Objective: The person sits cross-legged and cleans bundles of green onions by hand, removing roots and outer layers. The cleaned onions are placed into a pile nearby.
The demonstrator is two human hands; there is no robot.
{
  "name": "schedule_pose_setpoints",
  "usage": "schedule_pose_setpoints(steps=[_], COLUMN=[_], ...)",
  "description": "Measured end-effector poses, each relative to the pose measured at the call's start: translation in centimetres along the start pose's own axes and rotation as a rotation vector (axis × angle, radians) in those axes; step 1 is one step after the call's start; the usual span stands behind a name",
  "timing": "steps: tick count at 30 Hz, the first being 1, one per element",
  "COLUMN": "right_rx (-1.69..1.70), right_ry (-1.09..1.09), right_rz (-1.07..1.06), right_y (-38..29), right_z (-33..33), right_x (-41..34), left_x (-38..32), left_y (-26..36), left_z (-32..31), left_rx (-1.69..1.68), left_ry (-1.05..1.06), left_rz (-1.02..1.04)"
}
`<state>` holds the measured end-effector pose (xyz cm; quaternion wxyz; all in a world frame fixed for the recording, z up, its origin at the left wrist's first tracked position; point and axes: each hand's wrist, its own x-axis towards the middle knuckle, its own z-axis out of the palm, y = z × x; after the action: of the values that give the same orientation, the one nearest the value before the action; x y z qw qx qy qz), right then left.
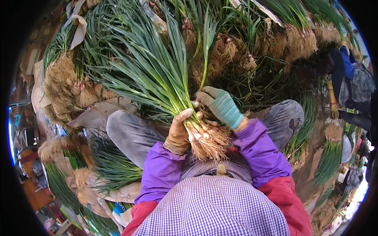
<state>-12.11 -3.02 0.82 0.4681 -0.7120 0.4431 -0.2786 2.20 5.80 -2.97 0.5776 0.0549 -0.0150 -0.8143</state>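
Note:
My left hand, in a tan work glove, is closed around the stems of a bunch of young garlic plants above my lap. The long green leaves fan toward the upper left, and the pale pinkish bulbs and stringy roots hang over my apron. My right hand, in a teal and tan glove, is at the right side of the bunch. Its fingers are bent around the base of a single garlic plant, whose leaves point up. Part of its grip is hidden.
Heaped garlic plants with roots lie before me. Bundled bunches stand at the left and upper right; others lie by my left side and at the right. Other people are at the far right. Sheets of sacking lie between heaps.

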Motion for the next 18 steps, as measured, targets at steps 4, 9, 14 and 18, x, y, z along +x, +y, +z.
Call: schedule_pose_setpoints(steps=[4,9,14,18], right_rx=[-0.17,-0.358,-0.448,-0.512], right_ry=[0.251,-0.525,-0.033,0.1], right_rz=[-0.129,-0.208,0.296,0.415], right_y=[1.1,-1.0,-0.8,2.4], right_z=[-2.9,-4.8,-3.8,-0.7], right_x=[0.9,-2.3,10.3,16.2], left_x=[-0.6,-0.8,-1.5,-1.7], left_y=[0.2,-0.4,0.2,2.9], left_z=[-0.4,-0.6,1.6,2.9], left_rx=[0.144,0.039,-0.041,-0.263], left_ry=[0.156,0.143,0.021,-0.214], left_rz=[0.091,0.129,0.191,0.173])
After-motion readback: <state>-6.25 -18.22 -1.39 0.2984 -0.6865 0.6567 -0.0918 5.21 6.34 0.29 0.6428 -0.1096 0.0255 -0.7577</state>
